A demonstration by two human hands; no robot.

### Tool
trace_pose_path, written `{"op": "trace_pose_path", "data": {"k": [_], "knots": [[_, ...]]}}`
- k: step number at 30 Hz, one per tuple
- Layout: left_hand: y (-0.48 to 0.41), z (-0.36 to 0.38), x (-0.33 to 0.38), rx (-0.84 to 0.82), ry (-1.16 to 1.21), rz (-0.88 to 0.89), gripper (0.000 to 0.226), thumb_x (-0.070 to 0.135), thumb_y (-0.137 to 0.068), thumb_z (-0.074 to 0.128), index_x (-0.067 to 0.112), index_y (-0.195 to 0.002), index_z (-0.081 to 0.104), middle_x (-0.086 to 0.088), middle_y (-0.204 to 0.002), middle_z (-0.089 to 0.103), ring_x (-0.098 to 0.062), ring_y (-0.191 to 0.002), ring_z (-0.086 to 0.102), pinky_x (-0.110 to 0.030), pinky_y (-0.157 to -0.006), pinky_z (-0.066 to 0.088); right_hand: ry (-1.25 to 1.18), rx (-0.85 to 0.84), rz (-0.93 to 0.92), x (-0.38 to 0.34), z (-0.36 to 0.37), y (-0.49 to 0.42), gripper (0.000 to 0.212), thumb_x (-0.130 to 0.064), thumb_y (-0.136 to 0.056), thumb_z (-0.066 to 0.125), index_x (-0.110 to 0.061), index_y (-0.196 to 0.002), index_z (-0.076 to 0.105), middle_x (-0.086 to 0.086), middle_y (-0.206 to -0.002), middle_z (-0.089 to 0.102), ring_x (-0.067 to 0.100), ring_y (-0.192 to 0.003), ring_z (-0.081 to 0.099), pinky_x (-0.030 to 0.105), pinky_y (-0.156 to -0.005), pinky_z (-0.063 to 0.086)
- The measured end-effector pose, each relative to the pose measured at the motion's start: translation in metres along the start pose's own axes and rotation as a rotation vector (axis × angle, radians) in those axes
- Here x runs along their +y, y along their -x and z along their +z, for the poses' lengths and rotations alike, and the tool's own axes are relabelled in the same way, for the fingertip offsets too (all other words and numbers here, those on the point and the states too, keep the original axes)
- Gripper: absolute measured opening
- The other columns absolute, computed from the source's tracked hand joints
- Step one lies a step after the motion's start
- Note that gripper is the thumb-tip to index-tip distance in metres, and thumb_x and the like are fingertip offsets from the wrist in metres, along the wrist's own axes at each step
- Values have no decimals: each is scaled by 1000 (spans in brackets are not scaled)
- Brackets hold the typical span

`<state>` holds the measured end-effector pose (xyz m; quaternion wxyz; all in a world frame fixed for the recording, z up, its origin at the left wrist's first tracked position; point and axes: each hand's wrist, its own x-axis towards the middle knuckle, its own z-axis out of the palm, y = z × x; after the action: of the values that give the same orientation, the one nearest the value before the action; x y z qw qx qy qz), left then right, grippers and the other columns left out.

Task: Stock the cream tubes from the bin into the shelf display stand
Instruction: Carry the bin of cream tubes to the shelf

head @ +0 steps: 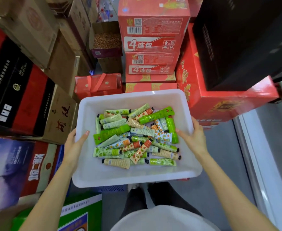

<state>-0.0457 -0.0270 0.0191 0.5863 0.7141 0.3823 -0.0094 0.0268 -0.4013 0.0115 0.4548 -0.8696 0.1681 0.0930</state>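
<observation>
White bin (133, 180) rims: left grip (73, 145); right grip (195, 139)

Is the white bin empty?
No, the bin holds a heap of green and orange cream tubes.

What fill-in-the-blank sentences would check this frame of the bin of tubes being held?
The bin holding the cream tubes is ____ in colour. The left hand and the right hand each grip the bin by its ____. The stacked cartons marked with a large 4, beyond the bin, are ____ in colour.
Missing words: white; rim; red.
</observation>
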Motion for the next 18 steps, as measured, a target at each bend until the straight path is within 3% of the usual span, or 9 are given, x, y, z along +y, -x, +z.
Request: {"op": "trace_pose_path", "data": {"k": [5, 7, 10, 14, 18], "knots": [[8, -1, -4, 112, 141, -84, 51, 44, -86, 64, 23, -132, 55, 3, -125, 58, -18, -107, 56, -35, -90, 45, -87, 7, -43, 7, -2, 2, 69, -31, -74, 79, -22, -135, 47, -1, -121, 59, 17, -105, 56, 27, -82, 42], [18, -1, -7, 132, 180, -91, 49, 43, -86, 65, 22, -130, 57, 3, -125, 58, -18, -111, 55, -38, -97, 44, -95, 13, -43, 15, -6, 6, 66, -38, -73, 78, -27, -132, 50, -6, -114, 62, 17, -103, 59, 30, -81, 45], [42, 4, -17, 143, 218, -84, 47, 40, -87, 64, 21, -129, 58, 2, -122, 59, -18, -109, 56, -36, -94, 43, -121, 40, -13, 32, -17, 19, 66, -51, -66, 75, -36, -127, 55, -16, -109, 66, 14, -102, 63, 39, -88, 52], [72, 11, -38, 178, 264, -96, 47, 37, -87, 64, 17, -130, 58, 2, -123, 59, -16, -110, 55, -34, -94, 42, -150, 69, -32, 49, -34, 42, 55, -38, -71, 78, -41, -122, 59, -32, -97, 61, 7, -98, 63, 39, -89, 53], [92, 18, -49, 131, 267, -91, 40, 30, -91, 62, 17, -128, 58, 5, -119, 56, -12, -106, 51, -31, -90, 40, -183, 143, 21, 67, -52, 74, 62, -36, -69, 80, -37, -127, 57, -25, -104, 63, 6, -100, 62, 37, -91, 52]]}}
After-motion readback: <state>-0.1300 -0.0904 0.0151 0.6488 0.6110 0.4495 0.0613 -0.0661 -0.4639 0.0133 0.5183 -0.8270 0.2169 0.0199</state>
